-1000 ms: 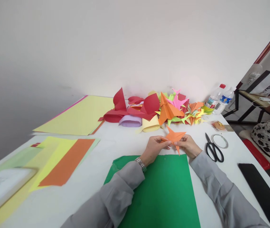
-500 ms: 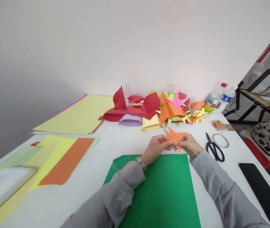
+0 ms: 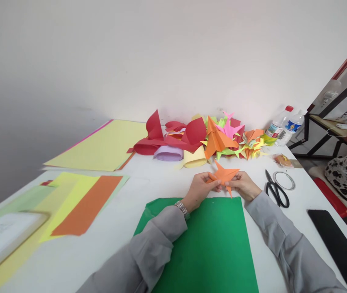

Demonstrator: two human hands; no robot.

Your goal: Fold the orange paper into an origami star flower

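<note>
An orange folded paper figure (image 3: 224, 174) with pointed tips is pinched between both hands just beyond the far edge of a green paper sheet (image 3: 204, 248). My left hand (image 3: 200, 188) grips its left side with fingers closed; a metal watch sits on that wrist. My right hand (image 3: 243, 185) holds its right side, fingers closed too. Both arms wear grey sleeves and rest over the green sheet.
A heap of folded paper figures and curled scraps (image 3: 204, 140) lies against the wall. Black scissors (image 3: 276, 190) and a tape ring (image 3: 284, 180) sit to the right, near two plastic bottles (image 3: 284, 126) and a black phone (image 3: 339, 244). Coloured sheets (image 3: 78, 203) lie left.
Both hands and the orange figure have stayed almost in place; the view has only shifted slightly.
</note>
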